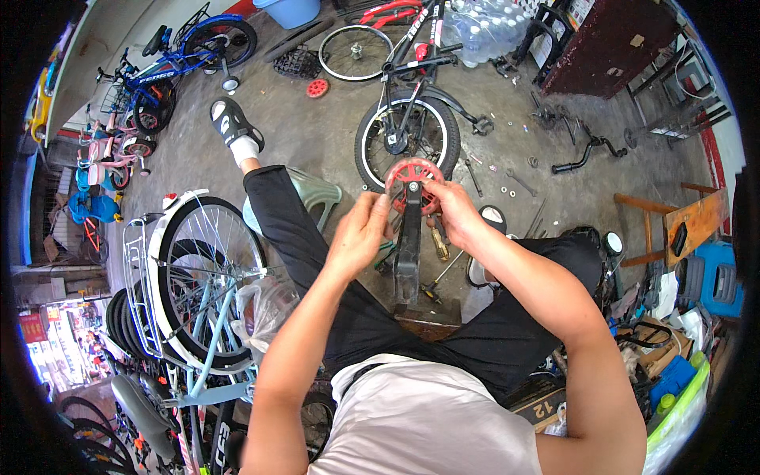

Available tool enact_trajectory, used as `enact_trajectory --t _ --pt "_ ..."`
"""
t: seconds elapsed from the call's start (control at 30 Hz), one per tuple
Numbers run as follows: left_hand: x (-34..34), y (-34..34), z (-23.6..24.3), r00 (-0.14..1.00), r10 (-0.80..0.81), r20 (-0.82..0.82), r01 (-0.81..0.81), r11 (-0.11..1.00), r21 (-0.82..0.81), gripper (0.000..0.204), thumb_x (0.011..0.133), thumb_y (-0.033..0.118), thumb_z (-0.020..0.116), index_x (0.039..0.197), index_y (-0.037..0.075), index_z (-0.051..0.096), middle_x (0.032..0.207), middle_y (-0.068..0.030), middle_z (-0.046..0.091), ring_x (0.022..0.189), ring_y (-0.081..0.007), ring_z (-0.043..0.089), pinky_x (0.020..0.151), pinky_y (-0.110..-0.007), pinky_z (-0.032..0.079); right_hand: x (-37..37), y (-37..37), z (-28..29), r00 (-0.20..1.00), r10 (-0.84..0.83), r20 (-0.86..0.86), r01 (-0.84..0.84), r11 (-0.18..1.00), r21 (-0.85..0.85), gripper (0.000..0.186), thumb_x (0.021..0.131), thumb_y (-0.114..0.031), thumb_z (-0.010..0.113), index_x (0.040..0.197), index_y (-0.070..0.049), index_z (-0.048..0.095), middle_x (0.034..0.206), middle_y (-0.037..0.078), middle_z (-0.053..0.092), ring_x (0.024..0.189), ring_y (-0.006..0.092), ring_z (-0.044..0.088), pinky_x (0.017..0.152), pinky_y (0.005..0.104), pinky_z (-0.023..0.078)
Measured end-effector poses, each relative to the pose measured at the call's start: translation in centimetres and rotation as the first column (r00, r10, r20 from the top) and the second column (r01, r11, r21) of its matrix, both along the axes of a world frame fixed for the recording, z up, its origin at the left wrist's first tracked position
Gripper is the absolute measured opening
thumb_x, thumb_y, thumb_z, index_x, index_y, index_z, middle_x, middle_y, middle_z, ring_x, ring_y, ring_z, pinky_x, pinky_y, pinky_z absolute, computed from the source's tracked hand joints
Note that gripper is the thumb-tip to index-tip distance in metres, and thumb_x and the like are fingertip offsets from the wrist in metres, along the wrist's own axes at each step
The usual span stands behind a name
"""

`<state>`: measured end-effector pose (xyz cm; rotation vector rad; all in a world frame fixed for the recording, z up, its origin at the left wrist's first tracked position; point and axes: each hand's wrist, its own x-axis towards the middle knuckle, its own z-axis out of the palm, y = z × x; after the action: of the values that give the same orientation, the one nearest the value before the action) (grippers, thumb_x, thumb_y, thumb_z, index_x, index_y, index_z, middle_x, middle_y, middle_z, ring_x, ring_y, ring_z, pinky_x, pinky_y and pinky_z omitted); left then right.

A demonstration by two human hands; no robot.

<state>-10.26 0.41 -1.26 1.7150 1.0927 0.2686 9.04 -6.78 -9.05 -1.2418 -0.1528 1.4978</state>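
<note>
A small red spoked wheel [413, 164] is mounted on a black metal bracket [407, 245], with a bolt or nut showing at the hub. My right hand [454, 209] has its fingers closed on the wheel's right edge. Close by the wheel's left edge, my left hand [361, 235] is closed, thumb and fingers pressed together; what it holds, if anything, is hidden. Between my legs the bracket's lower end meets a brownish block [427, 317]. Beneath my right wrist lies a screwdriver with a yellowish handle [438, 241], and a T-shaped tool [432, 293] is nearer me.
A black bicycle frame with its wheel [407, 138] lies ahead. Another red wheel [317, 88], wrenches [522, 184] and loose parts are scattered on the floor. A light-blue bicycle [210, 317] stands at my left, a wooden stool [693, 226] at right. A green plastic stool [313, 198] is by my left leg.
</note>
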Motion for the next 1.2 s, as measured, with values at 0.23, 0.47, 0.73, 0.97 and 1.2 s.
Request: enact_trajectory --t 0.23,0.47,0.73,0.97,1.2 --pt "0.2 4.8 4.4 0.785 -0.310 -0.536 0.613 0.516 0.598 0.018 0.100 0.030 0.064 0.103 0.013 0.067 0.078 -0.0121 0.069 0.079 -0.0369 0.070 0.071 -0.051 0.050 -0.1 0.2 2.0 0.999 0.047 0.007 -0.047 0.999 0.018 0.026 0.101 -0.037 0.068 0.095 -0.011 0.070 0.083 -0.002 0.067 0.068 0.0106 0.060 0.055 0.0301 0.042" --pt "3.7 8.5 6.7 0.512 -0.374 -0.774 0.853 0.119 0.507 0.014 0.094 0.030 0.068 0.094 0.016 0.068 0.074 -0.0049 0.067 0.076 -0.0282 0.069 0.074 -0.044 0.044 -0.8 0.7 1.6 0.995 0.085 0.046 -0.086 0.996 0.027 0.022 0.102 -0.032 0.066 0.096 -0.011 0.071 0.081 -0.002 0.068 0.065 0.0081 0.059 0.052 0.0277 0.040" --pt "5.9 8.9 6.4 0.364 -0.368 -0.856 0.912 -0.046 0.407 0.008 0.087 0.023 0.071 0.094 0.019 0.070 0.075 -0.0031 0.069 0.077 -0.0259 0.070 0.077 -0.043 0.044 -0.9 0.7 0.7 0.980 0.123 0.155 -0.119 0.992 -0.037 0.023 0.102 -0.032 0.065 0.097 -0.011 0.071 0.081 -0.002 0.069 0.064 0.0079 0.060 0.050 0.0273 0.039" --pt "6.0 9.2 6.2 0.326 -0.372 -0.869 0.902 -0.154 0.404 0.015 0.087 0.020 0.068 0.101 0.023 0.073 0.077 0.0001 0.067 0.080 -0.0220 0.069 0.080 -0.040 0.044 -1.3 0.9 0.4 0.959 0.091 0.268 -0.088 0.996 -0.023 0.033 0.099 -0.032 0.067 0.084 -0.004 0.073 0.071 0.003 0.067 0.053 0.0134 0.055 0.046 0.0328 0.040" --pt "5.8 9.5 5.2 0.366 -0.384 -0.847 0.900 -0.086 0.428 0.013 0.088 0.022 0.068 0.101 0.024 0.073 0.079 -0.0014 0.068 0.080 -0.0232 0.070 0.080 -0.040 0.045 -1.1 1.1 0.9 0.954 0.066 0.294 -0.054 0.997 -0.048 0.033 0.099 -0.032 0.067 0.085 -0.003 0.072 0.070 0.004 0.067 0.056 0.0139 0.062 0.045 0.0337 0.042"
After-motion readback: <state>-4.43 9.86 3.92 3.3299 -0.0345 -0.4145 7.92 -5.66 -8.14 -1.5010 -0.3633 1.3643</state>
